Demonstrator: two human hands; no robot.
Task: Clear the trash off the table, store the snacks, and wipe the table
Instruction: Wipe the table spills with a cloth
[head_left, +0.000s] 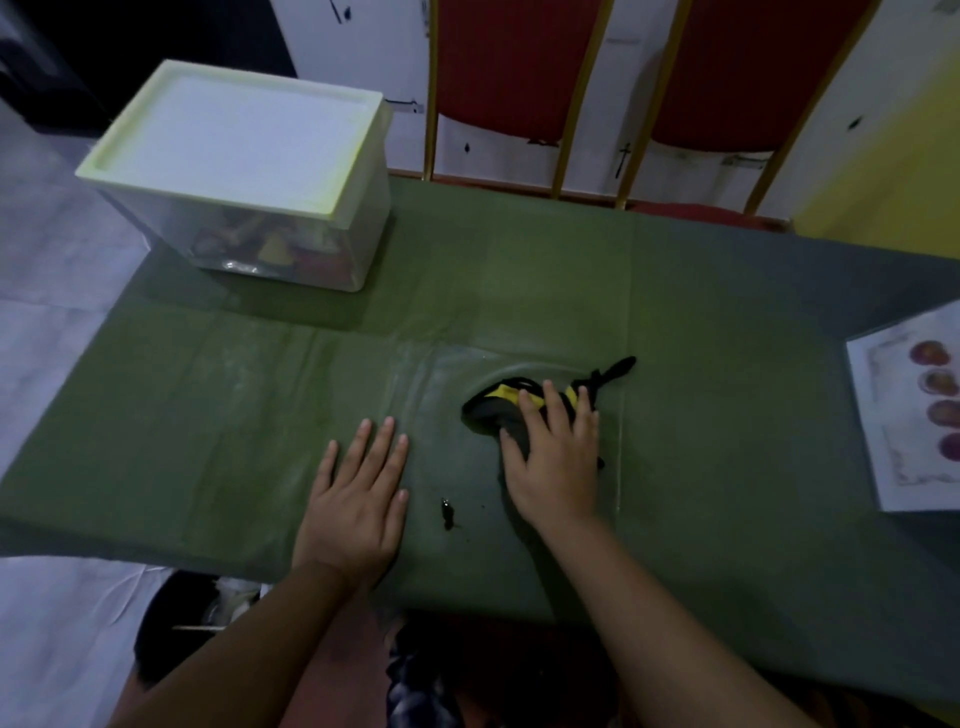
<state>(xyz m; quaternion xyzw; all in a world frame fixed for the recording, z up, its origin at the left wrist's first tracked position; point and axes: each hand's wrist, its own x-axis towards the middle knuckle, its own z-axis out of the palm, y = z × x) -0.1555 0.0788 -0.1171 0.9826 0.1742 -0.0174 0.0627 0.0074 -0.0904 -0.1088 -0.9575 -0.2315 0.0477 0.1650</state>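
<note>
A green cloth covers the table (519, 291). My right hand (558, 457) presses flat on a dark grey and yellow wiping cloth (493, 408) near the table's middle, fingers straight over it; a black strip of the cloth sticks out to the far right. My left hand (358, 493) lies flat on the green cover to the left of the cloth, palm down and holding nothing. A small dark smear (448, 514) sits between my hands near the front edge. A clear storage box with a pale green lid (234, 140), closed, stands at the far left with snacks visible inside.
A printed sheet with round food pictures (914, 415) lies at the table's right edge. Two red chairs with gold frames (519, 78) stand behind the far edge. A dark bin with trash (176, 618) sits on the floor below the front left edge.
</note>
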